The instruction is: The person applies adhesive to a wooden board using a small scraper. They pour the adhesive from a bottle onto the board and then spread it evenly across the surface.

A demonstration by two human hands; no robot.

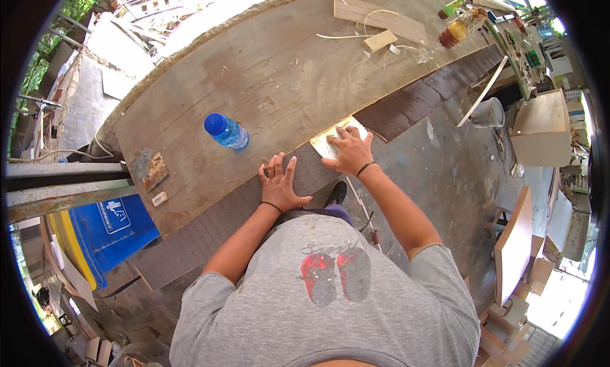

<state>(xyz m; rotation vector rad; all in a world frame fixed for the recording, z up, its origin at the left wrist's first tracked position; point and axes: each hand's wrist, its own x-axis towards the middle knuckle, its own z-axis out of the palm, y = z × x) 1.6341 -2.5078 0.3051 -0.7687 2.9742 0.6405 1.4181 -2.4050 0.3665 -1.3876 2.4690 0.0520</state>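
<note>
My left hand rests with fingers spread on the dull brown stretch of a long board along the table's near edge. My right hand is on a pale flat piece, fingers bent over it and thumb toward its near side. Whether the piece is cloth, paper or a pad, I cannot tell; the hand covers much of it. To the right of this hand the board's surface is darker and glossy. A clear bottle with a blue cap stands on the table beyond my left hand.
The worn wooden table carries wood offcuts and a bottle of amber liquid at the far right. A blue bin is at the left. On the right are a bucket, a wooden box and a leaning panel.
</note>
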